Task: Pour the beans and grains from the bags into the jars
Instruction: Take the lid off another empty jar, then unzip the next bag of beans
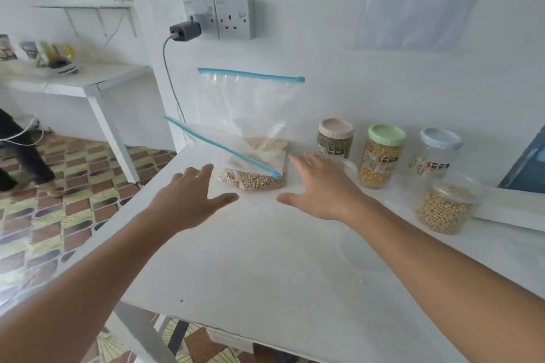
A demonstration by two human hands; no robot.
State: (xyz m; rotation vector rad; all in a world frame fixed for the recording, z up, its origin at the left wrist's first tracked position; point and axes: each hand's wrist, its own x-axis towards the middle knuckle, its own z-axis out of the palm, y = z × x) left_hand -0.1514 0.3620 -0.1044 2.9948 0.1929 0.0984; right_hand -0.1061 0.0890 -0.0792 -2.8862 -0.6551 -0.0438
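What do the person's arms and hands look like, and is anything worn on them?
The left hand and the right hand are bare: no gloves, no watch and no bracelet show. Both forearms are also uncovered as far as the picture's edge, so no sleeve is in view. No marks show on them.

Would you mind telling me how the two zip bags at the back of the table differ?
The rear bag stands upright against the wall, while the front bag lies slumped on the table. The rear bag holds only a little pale grain at its bottom; the front bag holds a fuller heap of tan grains. Both are clear plastic with blue zip strips.
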